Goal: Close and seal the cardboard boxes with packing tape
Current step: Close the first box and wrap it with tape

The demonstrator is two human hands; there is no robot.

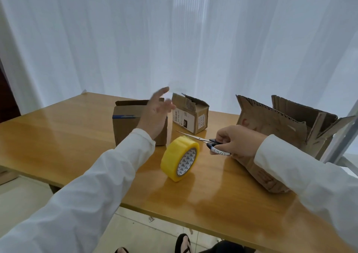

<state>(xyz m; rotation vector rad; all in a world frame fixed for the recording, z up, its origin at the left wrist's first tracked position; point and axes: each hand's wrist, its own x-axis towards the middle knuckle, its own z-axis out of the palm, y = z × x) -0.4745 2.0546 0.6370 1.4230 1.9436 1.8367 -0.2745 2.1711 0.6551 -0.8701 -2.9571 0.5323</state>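
Wooden surface (58, 136) bearing three cardboard boxes toward its far edge: left box (127, 121), labelled middle box (190, 115), and large right box (280, 128) with flaps raised. Yellow tape roll (180, 158) stands on edge near the centre. Left grip (157, 115), fingers spread, holds nothing; right grip (238, 142) grasps the scissors (201, 139).

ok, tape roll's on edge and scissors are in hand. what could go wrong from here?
1. The tape roll stands on its edge on the table, unheld; a nudge could roll it away.
2. The right hand grips the scissors with blades pointing toward the left hand, which is open and blurred, near the small box; they might meet.
3. The large box has torn, splayed flaps, so tape may seal poorly.
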